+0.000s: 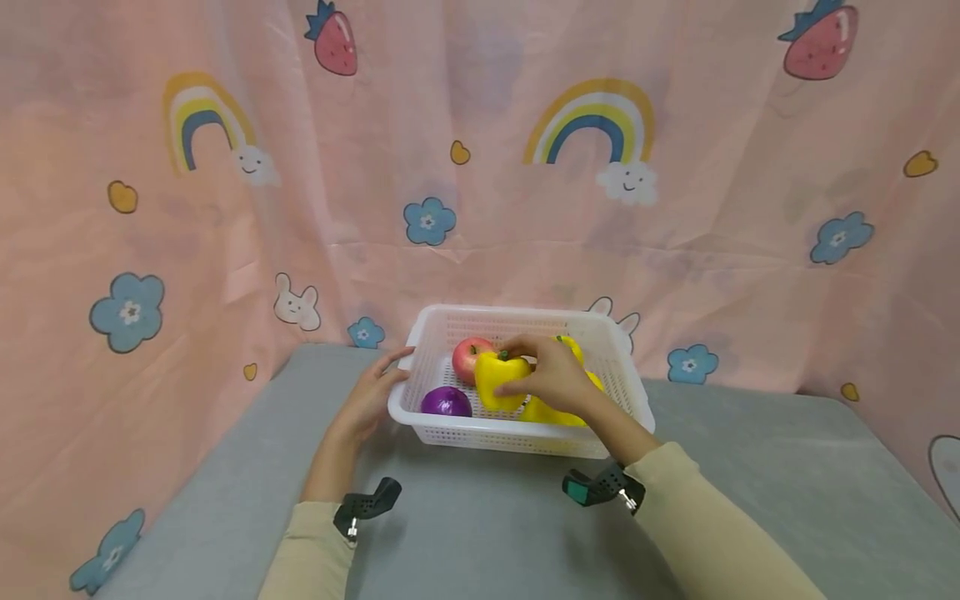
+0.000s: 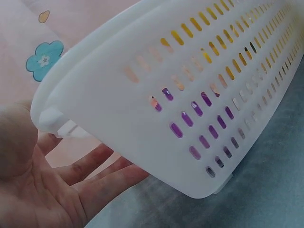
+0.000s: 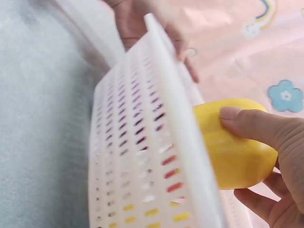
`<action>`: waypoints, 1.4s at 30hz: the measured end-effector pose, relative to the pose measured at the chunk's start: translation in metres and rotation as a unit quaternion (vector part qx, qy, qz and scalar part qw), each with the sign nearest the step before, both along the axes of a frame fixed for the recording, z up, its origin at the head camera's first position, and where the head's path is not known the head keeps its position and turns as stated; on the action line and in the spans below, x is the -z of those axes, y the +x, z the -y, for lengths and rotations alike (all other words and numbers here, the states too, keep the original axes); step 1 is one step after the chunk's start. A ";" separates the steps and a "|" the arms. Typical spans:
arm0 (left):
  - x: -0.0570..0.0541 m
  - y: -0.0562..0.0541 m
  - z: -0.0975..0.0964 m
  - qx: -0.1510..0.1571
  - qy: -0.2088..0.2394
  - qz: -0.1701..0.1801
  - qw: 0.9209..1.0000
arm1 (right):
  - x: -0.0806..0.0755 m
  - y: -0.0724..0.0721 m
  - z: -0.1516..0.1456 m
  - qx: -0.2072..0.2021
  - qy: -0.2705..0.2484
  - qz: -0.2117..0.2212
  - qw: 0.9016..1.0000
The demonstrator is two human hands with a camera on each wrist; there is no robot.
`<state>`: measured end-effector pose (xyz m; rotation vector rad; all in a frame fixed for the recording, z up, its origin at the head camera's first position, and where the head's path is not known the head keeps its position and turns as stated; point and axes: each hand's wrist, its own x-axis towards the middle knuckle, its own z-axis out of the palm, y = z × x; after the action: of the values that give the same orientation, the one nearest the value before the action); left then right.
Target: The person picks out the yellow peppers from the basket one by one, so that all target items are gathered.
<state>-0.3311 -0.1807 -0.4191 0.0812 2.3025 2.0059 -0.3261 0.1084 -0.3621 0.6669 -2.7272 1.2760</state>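
Note:
A white perforated plastic basket stands on the grey surface. My right hand pinches a yellow bell pepper between thumb and fingers, over the inside of the basket. In the right wrist view, the pepper shows above the rim with the thumb across it. My left hand is at the basket's left end, its fingers fairly straight against the rim and end wall. In the basket, a red apple sits behind a purple onion. More yellow produce lies partly hidden under my right hand.
The grey tabletop extends in front of and on both sides of the basket. Close behind it hangs a pink curtain printed with rainbows, flowers and strawberries. Black straps with cameras are worn on both wrists.

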 end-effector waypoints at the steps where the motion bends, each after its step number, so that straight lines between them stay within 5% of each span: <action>1: 0.000 0.000 0.000 0.001 0.000 0.001 1.000 | -0.001 0.001 -0.003 0.003 -0.005 -0.003 1.000; 16: -0.001 0.001 0.002 0.036 -0.004 -0.006 0.999 | -0.011 0.012 -0.061 0.059 -0.002 -0.066 0.996; 26: 0.001 0.001 0.002 0.021 -0.014 0.001 1.000 | -0.021 0.029 -0.103 0.099 -0.007 -0.108 0.989; 39: 0.004 0.006 0.005 0.022 -0.020 0.001 1.000 | 0.006 0.038 -0.154 0.204 -0.016 -0.179 0.962; 42: 0.002 0.003 0.004 0.018 -0.017 0.000 1.000 | 0.008 0.035 -0.160 0.200 -0.024 -0.180 0.963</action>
<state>-0.3278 -0.1848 -0.4211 0.1193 2.3181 1.9496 -0.2913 0.2680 -0.3704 0.2828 -2.3635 1.0066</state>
